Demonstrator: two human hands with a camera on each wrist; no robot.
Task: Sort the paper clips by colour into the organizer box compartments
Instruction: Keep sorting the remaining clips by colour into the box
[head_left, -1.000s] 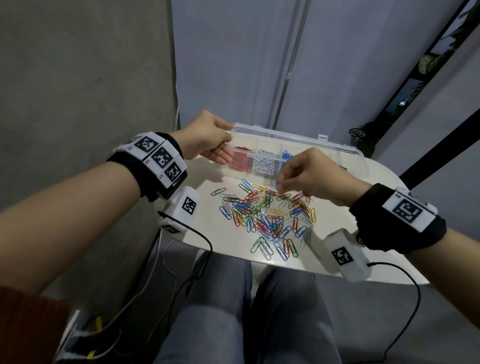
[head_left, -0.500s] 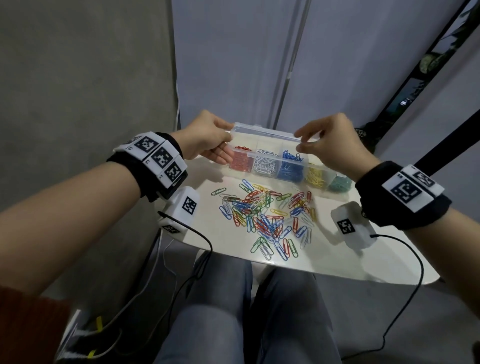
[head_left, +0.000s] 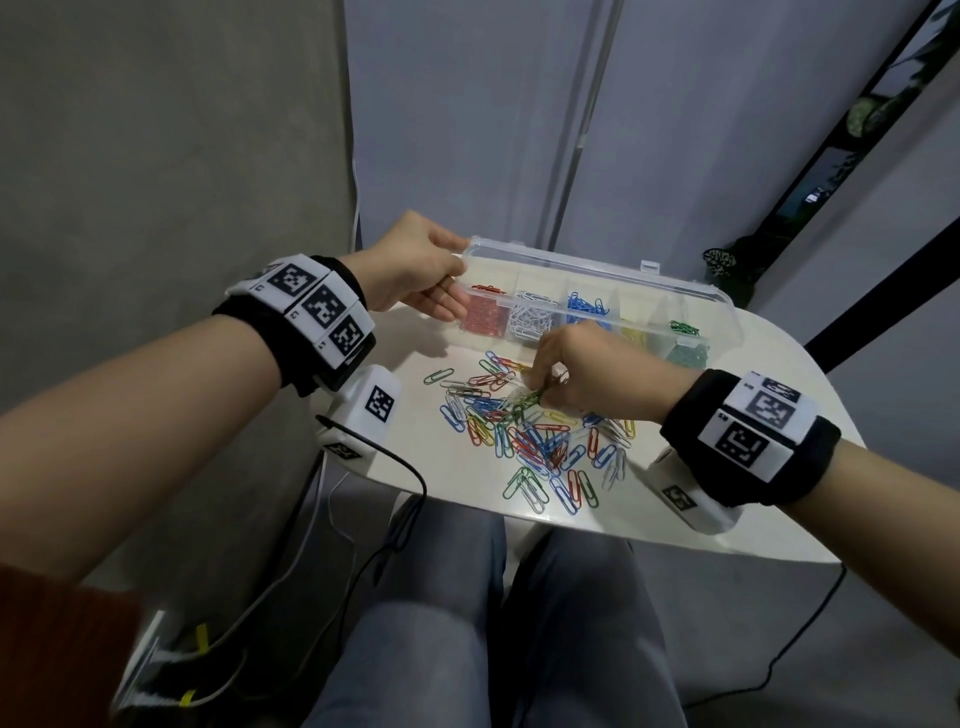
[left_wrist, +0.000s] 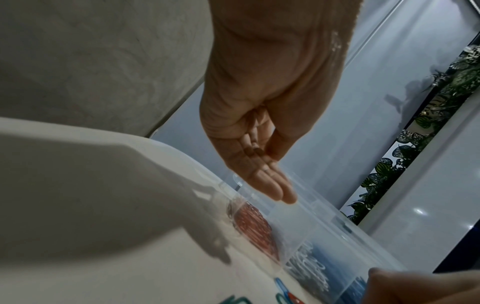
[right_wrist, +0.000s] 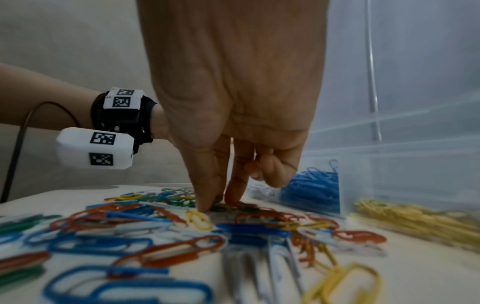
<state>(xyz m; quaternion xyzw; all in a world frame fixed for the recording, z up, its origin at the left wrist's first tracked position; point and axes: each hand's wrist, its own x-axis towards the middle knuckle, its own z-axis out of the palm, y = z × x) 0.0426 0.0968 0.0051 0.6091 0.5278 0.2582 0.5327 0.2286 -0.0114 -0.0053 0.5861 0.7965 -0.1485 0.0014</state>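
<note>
Head view, right hand: the right hand (head_left: 582, 371) is reaching down into the far part of the loose paper clips (head_left: 530, 431) spread over the middle of the tabletop (head_left: 727, 519), its grip closing thumb against fingertips on a green clip (head_left: 532, 399) lying directly beneath it.
Head view, left hand: the left hand (head_left: 415, 270) is steadying the left end of the organizer box (head_left: 597, 306) along the tabletop's far edge, thumb on the open lid, fingers against the box end.
Head view, next move: the green compartment (head_left: 685, 343) is sitting at the box's right end, beyond and to the right of the right hand, which is the nearer one.
Left wrist view: the left hand's fingers (left_wrist: 272, 185) are lying nearly straight against the clear box wall beside the red clips (left_wrist: 254, 228); whether the thumb is pinching the lid is hard to tell.
Right wrist view: thumb and forefinger are pressing together onto the dark green clip (right_wrist: 221, 206), seemingly lying flat among the others, with its long axis running across the view.
Look of the clips: slim coated wire loops in red, blue, green, yellow and white, overlapping.
</note>
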